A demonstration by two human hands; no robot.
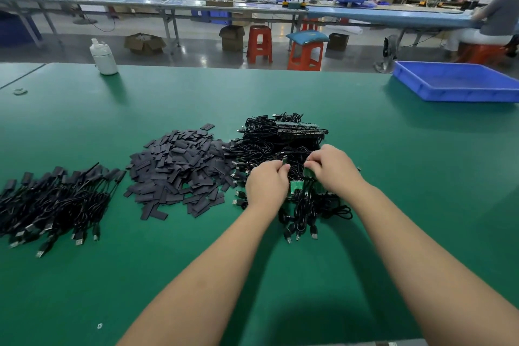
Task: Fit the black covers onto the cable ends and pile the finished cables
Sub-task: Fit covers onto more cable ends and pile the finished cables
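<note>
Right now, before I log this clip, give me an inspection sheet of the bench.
Surface: green table mat, in good light.
Job's things: loose black covers heaped centre-left; finished cables piled far left; uncovered cables with green boards under the hands.
Clutter: white bottle, blue tray, small ring.
Grippers: left hand pinches a cable end; right hand pinches a green board.
Cables: tangled in both piles.
Surroundings: orange stools, cardboard boxes, other benches with seated workers.

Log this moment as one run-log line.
stage: picking next cable | left hand: pinching cable end | right hand: gripping green board | covers pile: untouched | finished pile: far left
</note>
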